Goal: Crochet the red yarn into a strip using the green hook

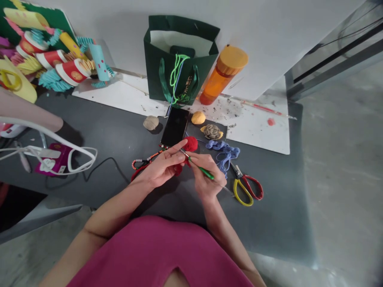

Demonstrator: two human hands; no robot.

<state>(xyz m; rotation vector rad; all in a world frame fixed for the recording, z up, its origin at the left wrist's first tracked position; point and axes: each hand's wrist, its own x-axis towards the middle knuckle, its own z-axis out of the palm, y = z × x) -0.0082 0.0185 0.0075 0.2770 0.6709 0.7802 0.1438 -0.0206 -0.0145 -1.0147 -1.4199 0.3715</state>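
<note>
My right hand (207, 177) is closed round a crochet hook (206, 173) with a green handle, its metal tip angled up and left toward my other hand. My left hand (161, 166) pinches a small piece of red crochet work (178, 170), partly hidden by the fingers. The hook's tip meets the left fingertips; whether a loop is on it is too small to tell. Just beyond both hands lies a ball of red yarn (191, 143), near a dark phone (175, 126). A beaded cord (146, 161) lies left of my left hand.
Scissors (247, 189) and tangled blue yarn (224, 153) lie to the right. Behind stand a green paper bag (154, 75) and an orange bottle (220, 77). Two small balls and a braided knot (212, 131) surround the phone. Cables and a purple box (55, 159) sit left, below paper-cup crafts (73, 72).
</note>
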